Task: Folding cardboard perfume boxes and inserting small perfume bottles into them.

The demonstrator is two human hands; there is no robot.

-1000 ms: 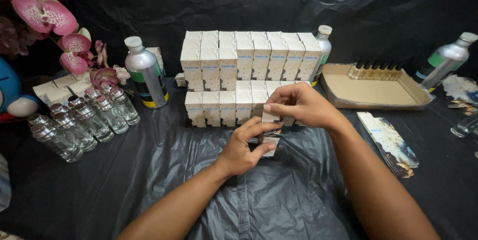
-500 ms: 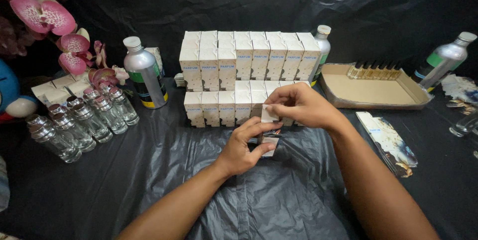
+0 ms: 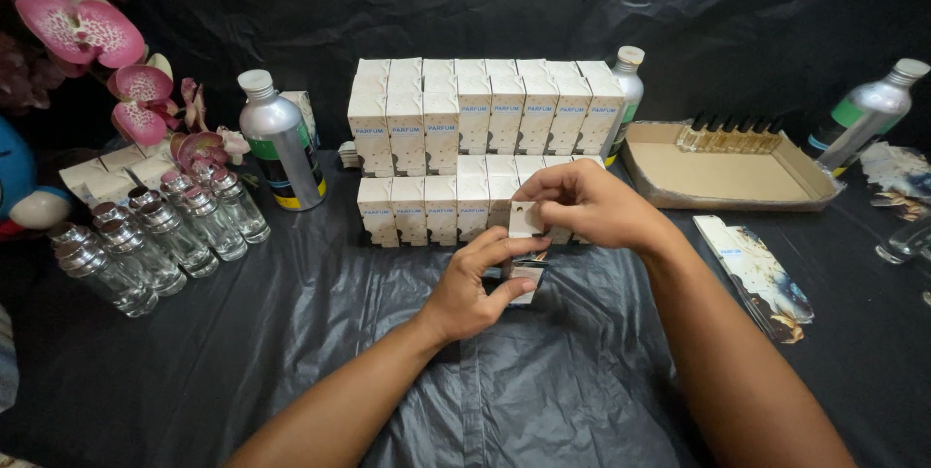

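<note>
Both grips act on one small cream carton [image 3: 526, 235] at the centre of the worktop [image 3: 291, 352], just in front of the near row of stacked boxes. Left hand [image 3: 472, 286] wraps the lower part of the carton from the left, thumb and fingers pressed against its sides. Right hand [image 3: 585, 204] pinches the upper flap of the same carton between thumb and fingertips, coming in from the right. The carton stands roughly upright between the two hands, its top flap raised; a dark item shows at mid-height of the carton, but it is too small to identify.

Layout of the surroundings:
- Black plastic sheeting covers the worktop and the wall behind it.
- Stacked cream boxes [image 3: 485, 109] stand in two tiers directly beyond the hands, the far tier higher than the near one.
- A silver metal bottle [image 3: 279, 143] with a pale cap stands left of the stack; a second bottle [image 3: 628, 90] stands at the right end of the stack, partly hidden.
- Clear glass vials [image 3: 155, 235] with silver collars stand in a cluster at the near left.
- Pink orchid blooms [image 3: 87, 32] occupy the far left corner.
- A shallow cardboard tray [image 3: 727, 177] lies to the right, holding a row of small filled vials [image 3: 727, 133] along its far wall.
- A tilted silver bottle [image 3: 868, 114] lies at the far right.
- A flat printed carton blank [image 3: 756, 274] lies on the sheeting, right of the right forearm.
</note>
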